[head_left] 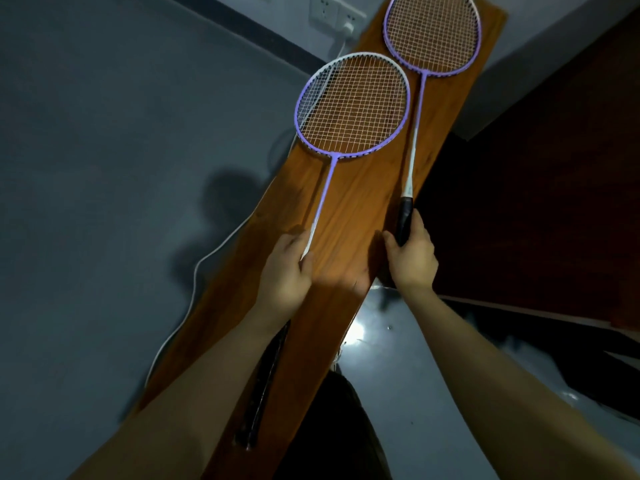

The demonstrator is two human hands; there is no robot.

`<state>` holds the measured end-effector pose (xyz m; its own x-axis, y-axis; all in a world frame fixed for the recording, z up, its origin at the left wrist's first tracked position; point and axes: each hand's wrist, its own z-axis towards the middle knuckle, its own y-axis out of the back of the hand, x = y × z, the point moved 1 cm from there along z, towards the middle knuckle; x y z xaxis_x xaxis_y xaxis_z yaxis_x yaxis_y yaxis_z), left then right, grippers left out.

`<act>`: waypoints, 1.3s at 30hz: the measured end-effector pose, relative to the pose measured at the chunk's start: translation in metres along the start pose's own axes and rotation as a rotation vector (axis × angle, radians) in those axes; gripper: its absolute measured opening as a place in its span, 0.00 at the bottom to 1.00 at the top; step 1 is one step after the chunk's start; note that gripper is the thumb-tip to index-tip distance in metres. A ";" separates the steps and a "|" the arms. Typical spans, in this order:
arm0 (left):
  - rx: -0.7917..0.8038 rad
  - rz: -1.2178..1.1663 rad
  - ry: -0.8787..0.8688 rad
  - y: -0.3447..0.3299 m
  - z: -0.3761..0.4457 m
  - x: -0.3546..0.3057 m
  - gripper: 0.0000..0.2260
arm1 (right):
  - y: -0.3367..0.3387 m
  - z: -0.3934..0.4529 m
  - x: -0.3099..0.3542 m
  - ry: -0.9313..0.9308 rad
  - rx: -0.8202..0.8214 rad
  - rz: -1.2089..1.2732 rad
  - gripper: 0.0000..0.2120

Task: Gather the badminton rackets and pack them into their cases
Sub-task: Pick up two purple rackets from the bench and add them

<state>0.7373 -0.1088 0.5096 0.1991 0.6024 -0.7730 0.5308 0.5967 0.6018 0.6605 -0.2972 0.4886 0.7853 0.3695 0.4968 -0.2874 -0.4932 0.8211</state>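
Two purple-framed badminton rackets lie over a long wooden bench [349, 202], one in each of the hands. The left hand [285, 271] is curled closed around the lower end of the near racket [351, 105], where the thin white shaft meets the handle; the handle itself is hidden under the palm. That racket's head overhangs the bench's left edge slightly. The right hand [412, 252] is wrapped shut on the black grip of the far racket [433, 32], thumb along the grip's left side. Its head rests at the bench's far end, and the two frames look to be touching. The hands are apart, on opposite sides of the bench. A dark, long object [265, 386] lies on the bench under the left forearm; what it is cannot be told.
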 end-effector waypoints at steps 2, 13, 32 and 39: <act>-0.015 0.013 0.017 0.011 -0.006 -0.015 0.19 | 0.015 -0.012 0.006 0.036 -0.041 0.045 0.29; -0.198 -0.095 -0.103 0.088 -0.090 -0.111 0.16 | 0.122 -0.156 0.049 0.097 -0.112 0.300 0.28; -0.191 -0.163 -0.499 0.050 -0.244 -0.344 0.18 | 0.347 -0.310 -0.062 0.124 -0.469 0.509 0.27; -0.192 -0.216 -0.532 -0.048 -0.299 -0.438 0.19 | 0.443 -0.311 -0.185 0.143 -0.564 0.463 0.26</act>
<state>0.3786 -0.2431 0.8791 0.5146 0.1387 -0.8462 0.4571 0.7906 0.4075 0.2169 -0.3396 0.8480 0.4478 0.3397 0.8271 -0.8396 -0.1585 0.5196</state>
